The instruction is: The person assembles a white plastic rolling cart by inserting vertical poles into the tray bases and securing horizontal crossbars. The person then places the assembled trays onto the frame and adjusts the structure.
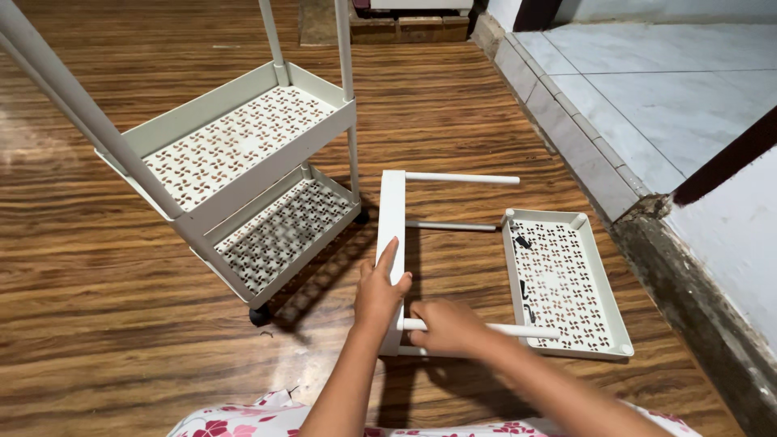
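Item: white tray (392, 231) standing on edge on the wooden floor (121, 324), left hand (379, 293) steadying it. Right hand (443, 325), grip closed round a white pole (518, 330) (others already fitted), seats it at the tray's corner. Next likely calls for firm, straight pressure.

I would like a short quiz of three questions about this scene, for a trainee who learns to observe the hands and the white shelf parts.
1. True or false: the left hand rests on the white plastic tray standing on its edge.
2. What does the right hand grip?
A. a black wheel
B. a white round pole
C. a cardboard box
3. Fill the gap: the flat white perforated tray lies on the brown wooden ____.

Key
1. True; its fingers lie against the upright tray.
2. B; the pole runs from the upright tray towards the flat tray.
3. floor; the assembled white two-tier trolley stands there too, to the left.
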